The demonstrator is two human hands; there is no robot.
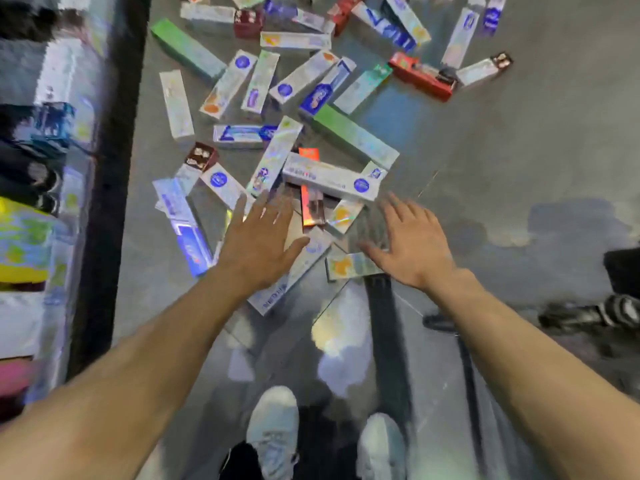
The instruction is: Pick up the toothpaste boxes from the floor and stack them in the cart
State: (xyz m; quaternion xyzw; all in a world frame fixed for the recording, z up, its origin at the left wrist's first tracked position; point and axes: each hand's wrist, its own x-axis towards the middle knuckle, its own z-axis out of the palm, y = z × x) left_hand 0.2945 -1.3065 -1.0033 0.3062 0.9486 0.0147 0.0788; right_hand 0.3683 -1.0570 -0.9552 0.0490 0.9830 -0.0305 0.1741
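Bare floor [519, 140] right of boxes [329, 174]

The person has two bare arms, with no sleeves showing anywhere on them. The left hand [258, 242] and the right hand [412, 242] are bare too. There are no gloves on them, and no rings, watch or bands show on the wrists. The nails on the fingers [265, 206] look short and plain. Down at the bottom are two shoes. The left shoe [273, 427] and the right shoe [381, 445] are pale, whitish sneakers with rounded toes. The picture is blurry there, so the laces are hard to see. Dark trouser legs [239, 462] sit just above the shoes.
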